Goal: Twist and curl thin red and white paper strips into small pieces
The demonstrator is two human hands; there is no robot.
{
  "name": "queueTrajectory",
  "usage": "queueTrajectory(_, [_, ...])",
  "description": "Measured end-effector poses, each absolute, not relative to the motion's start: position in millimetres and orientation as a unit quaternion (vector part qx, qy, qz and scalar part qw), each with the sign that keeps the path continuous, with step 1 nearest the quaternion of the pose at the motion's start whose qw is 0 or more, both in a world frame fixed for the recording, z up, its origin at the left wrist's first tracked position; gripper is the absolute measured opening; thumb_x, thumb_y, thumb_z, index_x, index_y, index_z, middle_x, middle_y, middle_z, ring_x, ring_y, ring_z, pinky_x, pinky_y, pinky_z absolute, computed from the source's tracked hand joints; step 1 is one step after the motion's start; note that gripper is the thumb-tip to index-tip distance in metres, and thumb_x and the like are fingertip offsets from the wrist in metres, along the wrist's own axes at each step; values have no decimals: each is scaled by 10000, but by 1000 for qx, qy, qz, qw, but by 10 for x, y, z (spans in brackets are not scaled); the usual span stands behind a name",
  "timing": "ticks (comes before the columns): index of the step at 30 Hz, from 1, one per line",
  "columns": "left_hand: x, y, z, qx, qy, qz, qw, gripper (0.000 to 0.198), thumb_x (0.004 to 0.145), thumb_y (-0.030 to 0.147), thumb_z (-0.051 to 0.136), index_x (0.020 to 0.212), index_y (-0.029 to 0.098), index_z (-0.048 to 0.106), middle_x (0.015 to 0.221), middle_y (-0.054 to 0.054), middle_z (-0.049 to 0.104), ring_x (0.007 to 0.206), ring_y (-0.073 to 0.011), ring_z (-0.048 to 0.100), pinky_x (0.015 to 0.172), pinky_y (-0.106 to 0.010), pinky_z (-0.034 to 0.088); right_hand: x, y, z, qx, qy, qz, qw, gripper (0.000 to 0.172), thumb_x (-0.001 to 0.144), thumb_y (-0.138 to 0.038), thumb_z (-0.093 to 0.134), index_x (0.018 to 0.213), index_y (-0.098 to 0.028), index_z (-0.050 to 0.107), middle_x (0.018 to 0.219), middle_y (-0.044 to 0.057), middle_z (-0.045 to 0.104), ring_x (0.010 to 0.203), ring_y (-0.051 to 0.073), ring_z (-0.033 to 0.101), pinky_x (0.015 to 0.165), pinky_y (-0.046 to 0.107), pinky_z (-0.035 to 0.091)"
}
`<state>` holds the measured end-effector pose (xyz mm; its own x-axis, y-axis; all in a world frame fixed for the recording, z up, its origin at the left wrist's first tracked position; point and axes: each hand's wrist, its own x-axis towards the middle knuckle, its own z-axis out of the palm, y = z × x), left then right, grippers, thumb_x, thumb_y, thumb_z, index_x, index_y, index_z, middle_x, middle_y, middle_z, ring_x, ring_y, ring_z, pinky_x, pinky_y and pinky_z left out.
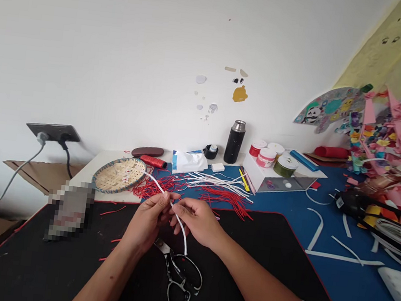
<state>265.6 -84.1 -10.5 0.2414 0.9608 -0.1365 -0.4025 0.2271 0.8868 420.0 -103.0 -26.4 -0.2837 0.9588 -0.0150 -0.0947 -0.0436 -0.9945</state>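
My left hand (pixel 147 219) and my right hand (pixel 198 220) meet over a black mat (pixel 46 258), and both pinch one long white paper strip (pixel 181 228). The strip runs from the woven basket side, through my fingers, and hangs down toward the scissors (pixel 181 271), which lie on the mat just below my hands. Behind my hands lie a heap of red strips (pixel 224 196) and a bundle of white strips (pixel 215 181).
A round woven basket (pixel 119 175) sits at the back left, next to a red thread spool (pixel 153 161). A black flask (pixel 235 141), tissue pack (pixel 189 161), white box with jars (pixel 274 171) and colourful paper crafts (pixel 389 143) line the back and right. A blurred object (pixel 68 210) lies left.
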Motion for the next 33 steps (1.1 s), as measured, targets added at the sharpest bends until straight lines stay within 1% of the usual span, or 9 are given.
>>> queueTrajectory(4, [2662,-854,-125,393,359,469,705,505,616,584,965,840,156,820,511,59,495,425,-99,452,417,-212,324,4178,-1028,-286,-376,-522,630,435,553,855,-718,709,903,-170,660,735,18,699,541,136,666,444,207,439])
queueTrajectory(8, [2651,-837,-139,389,373,468,701,526,597,583,976,826,138,815,542,60,492,439,-56,376,426,-181,269,4198,-1019,-286,-396,-536,613,424,436,916,-602,699,868,-170,661,650,-6,662,486,120,617,418,200,388])
queueTrajectory(10, [2638,-829,-132,393,379,469,694,525,592,567,984,826,127,816,563,56,498,465,-47,360,434,-171,238,4227,-1014,-274,-419,-554,581,425,333,957,-492,680,878,-169,681,644,-16,654,469,104,581,432,202,384])
queueTrajectory(13, [2616,-824,-111,400,390,473,681,511,612,554,979,849,130,820,590,42,527,498,-61,401,445,-176,251,4278,-1015,-248,-460,-597,509,416,226,992,-358,646,878,-173,708,655,-24,656,493,95,567,500,211,419])
queueTrajectory(15, [2603,-824,-98,400,404,480,669,498,612,545,980,842,135,817,585,41,536,501,-68,412,446,-183,257,4308,-1019,-226,-491,-628,453,399,221,1001,-337,641,863,-181,715,663,-23,668,522,99,576,530,215,412])
queueTrajectory(18, [2599,-826,-82,393,423,486,656,508,566,533,996,814,133,805,579,40,547,492,-70,410,438,-191,242,4339,-1025,-202,-523,-665,373,381,234,1002,-336,655,830,-190,720,670,-20,692,559,107,593,567,227,391])
queueTrajectory(20, [2607,-826,-71,389,431,488,651,518,544,533,998,805,132,799,593,31,570,499,-76,426,441,-196,250,4346,-1024,-205,-528,-672,355,379,227,999,-337,663,834,-195,726,679,-18,704,576,114,604,589,235,393])
queueTrajectory(27, [2626,-816,-63,377,438,508,639,509,550,510,981,847,136,806,618,3,623,527,-102,464,467,-218,289,4325,-1003,-257,-495,-614,472,394,193,963,-366,705,886,-190,719,697,-13,683,554,116,601,564,234,436])
queueTrajectory(33, [2607,-803,-75,368,426,511,650,520,563,479,985,911,130,822,604,21,593,514,-90,439,465,-213,260,4311,-1017,-193,-467,-566,547,403,266,953,-423,694,850,-179,668,653,-20,648,487,93,558,475,207,387])
